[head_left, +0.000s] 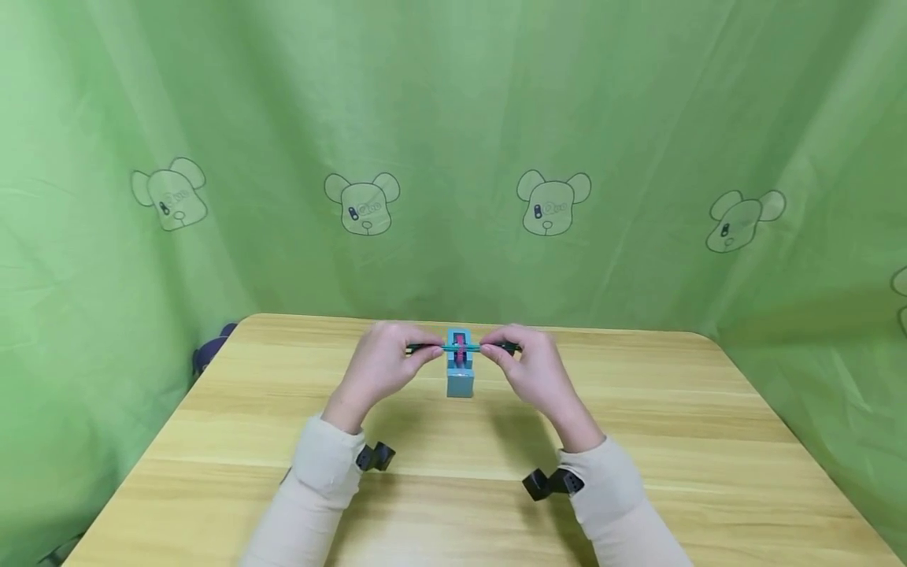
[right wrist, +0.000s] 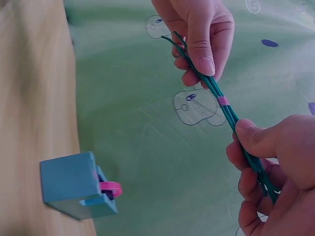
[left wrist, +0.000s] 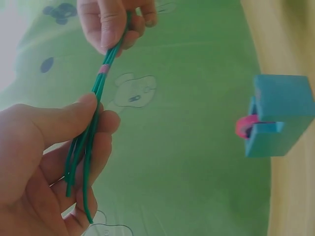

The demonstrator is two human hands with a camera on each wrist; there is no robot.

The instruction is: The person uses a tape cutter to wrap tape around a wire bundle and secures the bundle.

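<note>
A thin bundle of green wires or stems (right wrist: 231,115) is stretched between my two hands, with a pink band of tape (left wrist: 103,69) wrapped round its middle. My left hand (head_left: 383,362) pinches one half between thumb and fingers, and my right hand (head_left: 527,366) pinches the other half. The loose ends splay out past the fingers in both wrist views. Below and behind the bundle, a blue tape dispenser (head_left: 460,383) stands on the table, holding a pink roll of tape (left wrist: 246,126). Neither hand touches the dispenser.
The light wooden table (head_left: 453,512) has rounded far corners. Green curtains (head_left: 453,94) with printed bear heads hang behind and at both sides. Beyond the table's left edge, a dark purple object (head_left: 210,350) is partly hidden. Each wrist carries a black camera (head_left: 375,456).
</note>
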